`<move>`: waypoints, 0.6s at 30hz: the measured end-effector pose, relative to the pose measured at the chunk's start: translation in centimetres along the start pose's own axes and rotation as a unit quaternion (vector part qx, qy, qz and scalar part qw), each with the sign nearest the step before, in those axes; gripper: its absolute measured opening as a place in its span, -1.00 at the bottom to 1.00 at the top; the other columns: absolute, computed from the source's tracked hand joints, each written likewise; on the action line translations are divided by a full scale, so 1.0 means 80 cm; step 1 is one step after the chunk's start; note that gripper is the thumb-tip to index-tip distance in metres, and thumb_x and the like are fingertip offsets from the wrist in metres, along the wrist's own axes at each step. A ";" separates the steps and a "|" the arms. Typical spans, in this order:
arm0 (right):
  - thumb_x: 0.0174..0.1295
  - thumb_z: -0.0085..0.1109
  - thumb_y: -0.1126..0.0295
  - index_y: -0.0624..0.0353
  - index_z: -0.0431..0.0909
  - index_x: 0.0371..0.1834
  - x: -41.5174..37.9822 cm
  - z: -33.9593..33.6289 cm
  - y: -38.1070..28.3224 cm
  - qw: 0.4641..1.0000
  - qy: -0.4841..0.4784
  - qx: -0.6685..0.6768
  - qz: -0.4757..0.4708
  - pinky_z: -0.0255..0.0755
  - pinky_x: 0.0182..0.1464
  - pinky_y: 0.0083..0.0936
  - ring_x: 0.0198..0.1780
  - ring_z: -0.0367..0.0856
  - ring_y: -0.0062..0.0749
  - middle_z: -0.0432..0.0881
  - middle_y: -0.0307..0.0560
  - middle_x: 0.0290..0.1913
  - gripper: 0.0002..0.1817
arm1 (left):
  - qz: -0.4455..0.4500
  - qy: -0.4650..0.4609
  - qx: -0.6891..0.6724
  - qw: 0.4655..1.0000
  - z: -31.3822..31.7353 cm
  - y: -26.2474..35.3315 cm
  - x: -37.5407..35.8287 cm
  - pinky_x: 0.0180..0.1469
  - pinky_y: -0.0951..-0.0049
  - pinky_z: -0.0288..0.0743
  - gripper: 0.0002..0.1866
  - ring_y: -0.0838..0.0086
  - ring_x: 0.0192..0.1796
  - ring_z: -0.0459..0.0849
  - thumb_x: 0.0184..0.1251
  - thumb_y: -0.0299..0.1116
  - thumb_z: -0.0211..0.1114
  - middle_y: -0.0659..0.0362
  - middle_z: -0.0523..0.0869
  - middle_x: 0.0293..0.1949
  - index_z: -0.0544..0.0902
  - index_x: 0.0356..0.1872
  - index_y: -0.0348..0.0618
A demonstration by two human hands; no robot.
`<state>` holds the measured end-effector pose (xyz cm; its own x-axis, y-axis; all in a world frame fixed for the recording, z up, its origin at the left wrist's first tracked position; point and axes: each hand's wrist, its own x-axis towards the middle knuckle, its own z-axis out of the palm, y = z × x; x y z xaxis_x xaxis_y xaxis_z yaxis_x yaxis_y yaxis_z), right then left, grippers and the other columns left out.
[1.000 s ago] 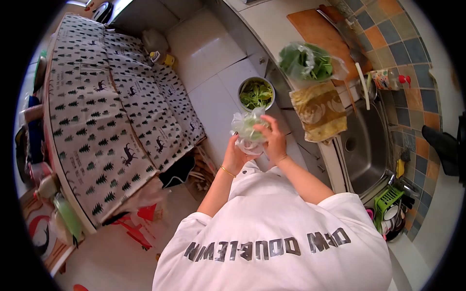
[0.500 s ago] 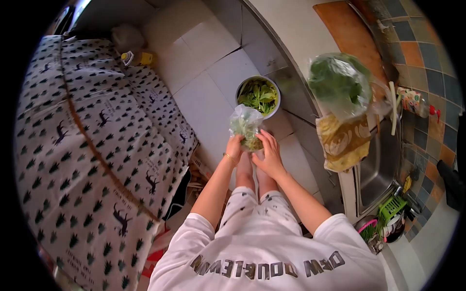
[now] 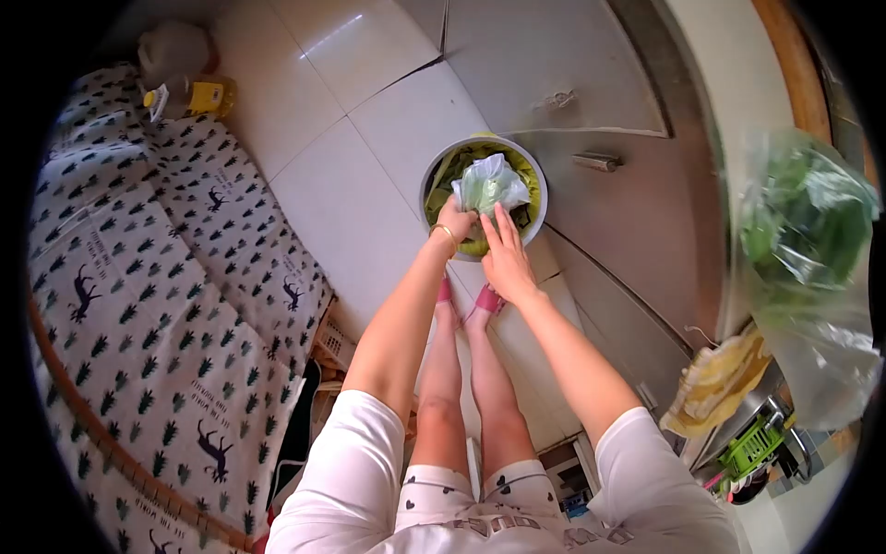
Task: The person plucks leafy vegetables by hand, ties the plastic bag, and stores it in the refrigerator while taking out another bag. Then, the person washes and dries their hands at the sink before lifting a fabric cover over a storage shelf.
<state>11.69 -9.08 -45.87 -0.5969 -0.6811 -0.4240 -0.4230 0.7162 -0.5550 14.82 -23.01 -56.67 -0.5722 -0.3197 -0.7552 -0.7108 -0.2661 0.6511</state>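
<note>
A clear plastic bag (image 3: 492, 183) with something pale green in it lies over the mouth of a round grey-rimmed bin (image 3: 541, 175) on the floor. Green leaves (image 3: 449, 173) show inside the bin around the bag. My left hand (image 3: 456, 222) has its fingers closed on the bag's near left side. At the bag's near edge, my right hand (image 3: 507, 261) has its fingers stretched out, the tips at or touching the plastic. The bag hides most of what is in the bin.
Cabinet doors (image 3: 591, 83) with handles stand to the right of the bin. On the counter are a bag of leafy greens (image 3: 803, 212) and a yellowish cloth (image 3: 718, 383). A patterned cloth (image 3: 166, 305) covers the left side. An oil bottle (image 3: 205, 98) stands beyond it.
My view has tipped forward and lower. Both hands have carried the bag from beside the bin to over its mouth. The right fingers have straightened.
</note>
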 end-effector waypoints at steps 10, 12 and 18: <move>0.19 0.05 0.57 0.02 0.38 0.34 0.074 0.041 0.054 0.993 0.050 -0.015 -0.109 -0.01 0.54 -0.22 0.53 0.08 -0.18 0.19 -0.05 0.49 -0.42 | 0.250 0.089 0.342 0.901 0.010 0.001 -0.069 0.46 0.21 0.17 -0.34 0.03 0.43 0.27 0.15 -0.63 0.15 -0.14 0.33 0.36 0.27 0.35 -0.32; 0.22 0.06 0.51 -0.02 0.37 0.35 0.077 0.037 0.065 0.987 0.057 -0.072 -0.135 0.01 0.53 -0.21 0.50 0.14 -0.28 0.21 -0.11 0.48 -0.44 | 0.248 0.126 0.410 0.869 0.017 -0.020 -0.063 0.48 0.23 0.14 -0.34 0.06 0.45 0.26 0.20 -0.58 0.10 -0.13 0.28 0.41 0.22 0.39 -0.34; 0.22 0.11 0.50 -0.14 0.25 0.46 0.096 0.078 0.100 0.988 -0.033 -0.129 -0.083 -0.03 0.53 -0.14 0.52 0.04 -0.13 0.08 -0.06 0.53 -0.32 | 0.128 0.064 0.516 0.845 0.039 -0.048 -0.010 0.48 0.23 0.13 -0.33 0.03 0.47 0.23 0.36 -0.35 0.04 -0.18 0.18 0.46 0.10 0.46 -0.32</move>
<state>7.99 -9.52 -57.99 -0.4631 -0.7942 -0.3934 -0.6755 0.6036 -0.4235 16.69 -18.88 -58.82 -0.7589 -0.3598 -0.5428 -0.5867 0.7394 0.3301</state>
